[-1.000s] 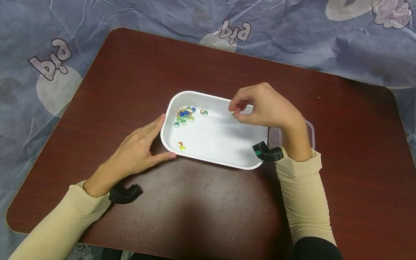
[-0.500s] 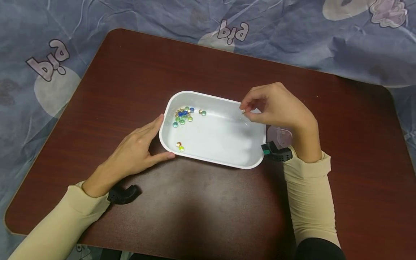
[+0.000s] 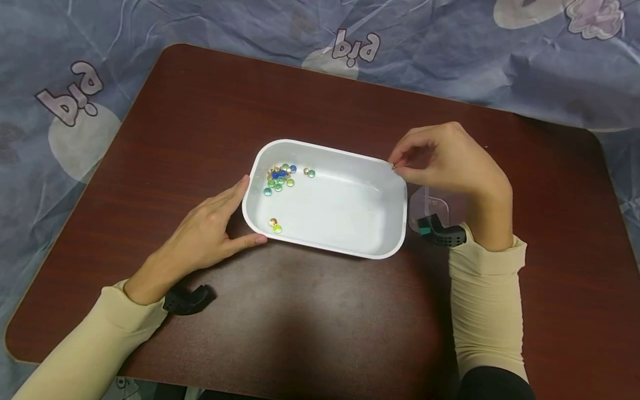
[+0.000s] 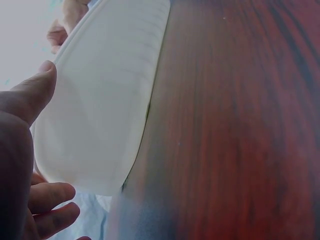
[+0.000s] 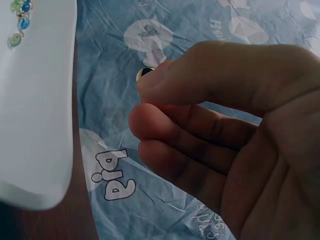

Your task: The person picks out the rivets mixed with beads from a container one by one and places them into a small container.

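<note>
A white rectangular tray (image 3: pixel 327 216) lies at mid-table, with a cluster of blue, green and gold beads (image 3: pixel 279 180) in its far left corner. My left hand (image 3: pixel 207 230) rests against the tray's left end, fingers straight along the side and thumb at the near rim. In the left wrist view the thumb (image 4: pixel 42 85) reaches up to the rim. Above the tray's far right corner, my right hand (image 3: pixel 452 158) pinches a tiny bead between thumb and forefinger. The right wrist view shows this bead (image 5: pixel 144 73) as gold-rimmed with a dark face, partly hidden by the thumb.
A clear plastic container (image 3: pixel 437 206) stands right of the tray, partly under the right wrist. Two beads (image 3: pixel 309 173) lie apart from the cluster, and two more (image 3: pixel 275 225) near the front left wall. A patterned blue cloth (image 3: pixel 225 28) surrounds the brown table (image 3: pixel 225 94).
My right hand has moved right with the bead, from over the tray to its far right corner, uncovering part of the clear container. The left hand has stayed at the tray.
</note>
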Available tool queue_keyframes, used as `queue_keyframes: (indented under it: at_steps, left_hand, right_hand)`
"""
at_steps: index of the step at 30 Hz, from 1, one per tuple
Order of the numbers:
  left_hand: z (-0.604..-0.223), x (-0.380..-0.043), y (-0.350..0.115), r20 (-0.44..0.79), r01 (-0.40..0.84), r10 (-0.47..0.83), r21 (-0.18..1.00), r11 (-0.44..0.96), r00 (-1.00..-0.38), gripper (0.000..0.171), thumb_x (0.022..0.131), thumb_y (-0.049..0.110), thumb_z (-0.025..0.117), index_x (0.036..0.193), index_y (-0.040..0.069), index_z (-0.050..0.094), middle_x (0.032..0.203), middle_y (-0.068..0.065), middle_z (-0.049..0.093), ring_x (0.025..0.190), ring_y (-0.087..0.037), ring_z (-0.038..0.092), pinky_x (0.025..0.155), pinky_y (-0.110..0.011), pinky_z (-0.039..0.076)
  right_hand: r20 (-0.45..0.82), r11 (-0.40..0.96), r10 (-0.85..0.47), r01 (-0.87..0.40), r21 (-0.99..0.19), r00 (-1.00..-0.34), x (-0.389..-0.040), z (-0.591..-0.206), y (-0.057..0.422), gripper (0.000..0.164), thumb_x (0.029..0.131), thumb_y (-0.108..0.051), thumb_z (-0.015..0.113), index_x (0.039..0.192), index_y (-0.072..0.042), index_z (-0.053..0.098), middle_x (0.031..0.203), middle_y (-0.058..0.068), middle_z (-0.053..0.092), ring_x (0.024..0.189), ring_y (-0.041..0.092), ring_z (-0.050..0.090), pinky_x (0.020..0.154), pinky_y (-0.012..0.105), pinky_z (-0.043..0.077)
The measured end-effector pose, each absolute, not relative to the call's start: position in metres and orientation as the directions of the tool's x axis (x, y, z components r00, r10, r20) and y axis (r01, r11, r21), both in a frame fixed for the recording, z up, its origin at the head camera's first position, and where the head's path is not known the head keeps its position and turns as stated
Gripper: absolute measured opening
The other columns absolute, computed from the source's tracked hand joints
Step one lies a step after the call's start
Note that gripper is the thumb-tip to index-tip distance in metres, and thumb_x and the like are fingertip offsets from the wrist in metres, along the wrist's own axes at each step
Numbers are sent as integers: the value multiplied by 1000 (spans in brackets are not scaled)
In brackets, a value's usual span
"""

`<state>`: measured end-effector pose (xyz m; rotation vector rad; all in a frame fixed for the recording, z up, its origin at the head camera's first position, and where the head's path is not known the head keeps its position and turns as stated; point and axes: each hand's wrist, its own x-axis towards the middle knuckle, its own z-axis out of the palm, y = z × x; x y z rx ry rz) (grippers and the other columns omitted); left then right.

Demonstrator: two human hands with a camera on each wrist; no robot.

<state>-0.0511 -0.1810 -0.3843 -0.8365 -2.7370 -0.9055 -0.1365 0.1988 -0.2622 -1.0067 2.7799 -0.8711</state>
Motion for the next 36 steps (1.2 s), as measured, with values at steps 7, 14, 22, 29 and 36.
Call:
queue_keyframes:
  at_steps: [7, 14, 22, 29, 36]
  left_hand:
    - [-384, -51, -181, 293, 548, 465, 515, 659, -835, 102, 86, 68, 60, 152, -5, 30, 148, -25, 42, 133, -38, 46, 105, -56, 39]
    - [-383, -50, -181, 264, 531, 464, 518, 671, -845, 101, 82, 52, 77, 152, -4, 29, 149, -25, 40, 134, -38, 45, 105, -56, 38]
    - [-381, -50, -181, 255, 526, 465, 516, 675, -848, 102, 81, 48, 80, 153, -3, 28, 150, -24, 39, 135, -37, 44, 106, -56, 38]
    - [-382, -50, -180, 259, 530, 467, 518, 672, -845, 102, 82, 50, 78, 153, -3, 28, 149, -25, 40, 135, -38, 44, 106, -56, 38]
    - [-383, -50, -181, 257, 531, 470, 519, 669, -844, 101, 85, 56, 72, 153, -4, 28, 149, -25, 39, 135, -38, 44, 106, -56, 38]
  right_hand:
    - [148, 633, -612, -594, -497, -777, -136, -260, 210, 21, 75, 8, 76, 82, -12, 75, 80, -4, 69, 70, 2, 61, 66, 13, 48]
    - [142, 654, -595, -579, -487, -791, -135, -260, 221, 22, 75, 8, 77, 82, -13, 75, 80, -4, 70, 69, 1, 61, 64, 12, 47]
    - [144, 712, -520, -520, -471, -842, -129, -251, 241, 20, 78, 5, 76, 84, -14, 76, 79, -4, 71, 66, 5, 52, 58, 17, 38]
    - [140, 733, -500, -504, -457, -855, -126, -247, 252, 18, 77, 3, 75, 85, -13, 76, 78, -5, 71, 67, 2, 53, 60, 15, 38]
    - [129, 749, -484, -487, -449, -865, -124, -245, 261, 18, 77, 3, 77, 85, -13, 77, 77, -13, 70, 65, 1, 51, 58, 15, 36]
